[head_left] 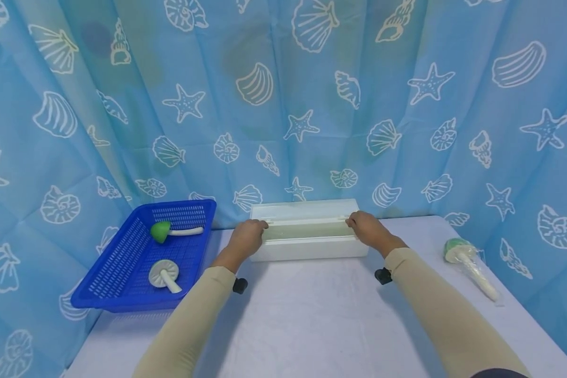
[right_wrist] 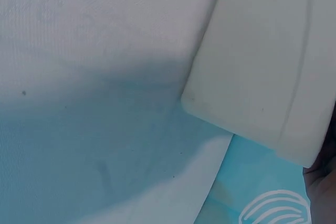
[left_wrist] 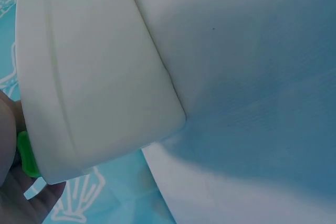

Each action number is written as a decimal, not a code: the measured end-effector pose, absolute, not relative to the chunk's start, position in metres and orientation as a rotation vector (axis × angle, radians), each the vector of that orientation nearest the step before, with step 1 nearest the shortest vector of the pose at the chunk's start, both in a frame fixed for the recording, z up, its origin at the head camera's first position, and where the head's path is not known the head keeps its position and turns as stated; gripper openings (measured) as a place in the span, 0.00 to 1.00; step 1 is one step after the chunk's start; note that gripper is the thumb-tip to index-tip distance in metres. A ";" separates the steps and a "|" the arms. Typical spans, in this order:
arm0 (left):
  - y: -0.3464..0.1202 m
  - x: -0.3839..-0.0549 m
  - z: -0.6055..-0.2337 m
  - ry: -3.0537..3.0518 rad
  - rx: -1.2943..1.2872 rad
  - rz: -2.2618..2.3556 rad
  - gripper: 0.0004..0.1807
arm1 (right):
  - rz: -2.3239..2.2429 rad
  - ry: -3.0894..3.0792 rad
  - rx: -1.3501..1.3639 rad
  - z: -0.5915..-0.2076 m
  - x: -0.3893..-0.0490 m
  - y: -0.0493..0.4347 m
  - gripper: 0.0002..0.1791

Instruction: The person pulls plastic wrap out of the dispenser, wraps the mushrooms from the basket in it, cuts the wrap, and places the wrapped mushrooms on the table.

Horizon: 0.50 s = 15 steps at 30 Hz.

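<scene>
A long white box stands at the far edge of the table, its top open and a white panel along its back. My left hand grips the box's left end, fingers curled at the upper edge. In the left wrist view, a green piece shows between those fingers and the box's corner. At the opposite end, my right hand holds the upper edge with bent fingers. Only a sliver of that hand appears in the right wrist view, beside the smooth white end of the box.
On the left, a blue plastic basket holds a green-capped toy mushroom and a white one. Another green-capped mushroom, in clear wrapping, lies at the table's right side. A blue shell-patterned curtain hangs behind the white-covered table.
</scene>
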<state>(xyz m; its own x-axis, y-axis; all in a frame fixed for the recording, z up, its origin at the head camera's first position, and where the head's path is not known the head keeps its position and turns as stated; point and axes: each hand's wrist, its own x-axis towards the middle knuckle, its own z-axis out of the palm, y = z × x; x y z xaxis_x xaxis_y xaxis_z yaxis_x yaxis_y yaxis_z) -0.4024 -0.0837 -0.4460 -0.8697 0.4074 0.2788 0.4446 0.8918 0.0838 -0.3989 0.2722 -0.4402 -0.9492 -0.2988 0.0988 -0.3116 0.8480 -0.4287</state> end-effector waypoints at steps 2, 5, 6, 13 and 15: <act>-0.085 -0.403 -0.445 -2.815 -0.644 -0.236 0.14 | 0.742 -2.978 0.480 -0.439 -0.397 0.268 0.14; -0.087 -0.405 -0.445 -2.827 -0.633 -0.261 0.12 | 0.805 -2.968 0.485 -0.435 -0.394 0.256 0.12; -0.087 -0.406 -0.445 -2.831 -0.627 -0.266 0.12 | 0.811 -2.972 0.493 -0.434 -0.394 0.252 0.12; -0.085 -0.410 -0.444 -2.843 -0.585 -0.418 0.08 | 0.716 -3.150 0.476 -0.428 -0.401 0.224 0.24; -0.083 -0.411 -0.443 -2.850 -0.564 -0.440 0.08 | 0.718 -3.188 0.414 -0.426 -0.404 0.215 0.29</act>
